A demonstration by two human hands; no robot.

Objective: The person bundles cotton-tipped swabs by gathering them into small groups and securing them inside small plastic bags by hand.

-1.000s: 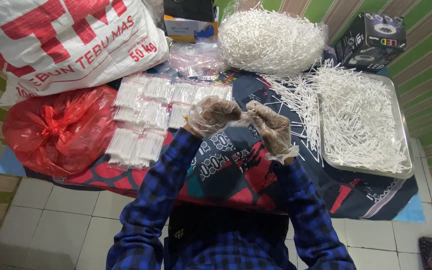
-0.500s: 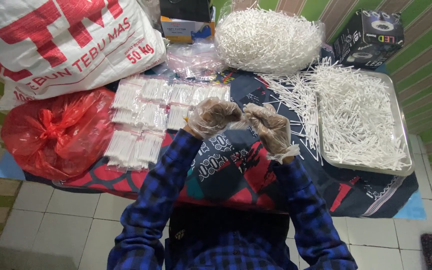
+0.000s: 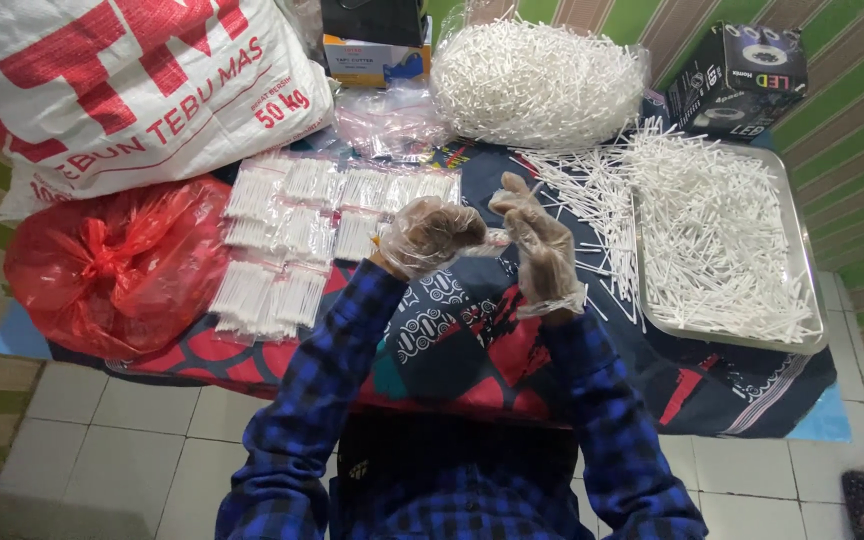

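Holding a small clear packet (image 3: 493,240) between both gloved hands, left hand (image 3: 432,235) fingers curling closed on it, right hand (image 3: 542,250) pinching its end, filled packets (image 3: 292,240) lying just left, metal tray (image 3: 802,300) of white sticks (image 3: 712,230) right

The small clear plastic bag (image 3: 492,238) was held up w/ both gloved hands, just above the dark patterned cloth (image 3: 452,330). It was see-through, thin & crinkly, stretched between the fingers. What was inside it couldn't be made out. The left hand (image 3: 432,235) pinched its left end w/ fingers curled in. The right hand (image 3: 542,250) pinched its right end, fingers more straight. Bag sat near the far edge of the cloth.
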